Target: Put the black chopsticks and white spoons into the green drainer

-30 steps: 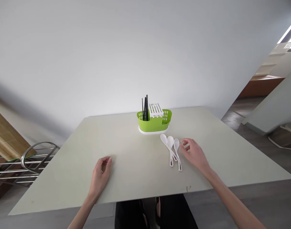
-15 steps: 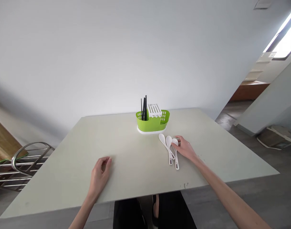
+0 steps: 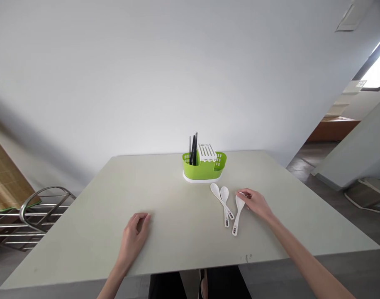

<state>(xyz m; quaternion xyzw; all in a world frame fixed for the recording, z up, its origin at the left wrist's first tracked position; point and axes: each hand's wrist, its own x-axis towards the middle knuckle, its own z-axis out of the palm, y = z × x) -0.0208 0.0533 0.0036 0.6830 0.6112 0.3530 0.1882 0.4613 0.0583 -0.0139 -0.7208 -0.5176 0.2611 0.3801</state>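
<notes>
My right hand point(image 3: 256, 202) pinches the bowl end of a white spoon point(image 3: 237, 220), whose handle slants toward the table's front edge. Just left of it lie two more white spoons, one point(image 3: 219, 193) crossed over the other point(image 3: 225, 196), with dark print near their handle ends. My left hand point(image 3: 135, 234) rests on the table at the left, thumb and curled fingertips together around a gap with nothing in it. Beyond the spoons stands a green cutlery caddy point(image 3: 205, 171) with a white base. Black chopsticks point(image 3: 193, 151) stand upright in its left compartment.
A slotted white piece point(image 3: 206, 153) tops the caddy's middle. The pale table point(image 3: 165, 207) meets a white wall point(image 3: 190, 74) at the back. A metal rack point(image 3: 31, 216) stands off the table's left side. Dark marks point(image 3: 246, 258) show near the front edge.
My right hand has moved right and nearer me, drawing the spoon away from the other two and tilting it. My left hand stays in place. The view has shifted slightly.
</notes>
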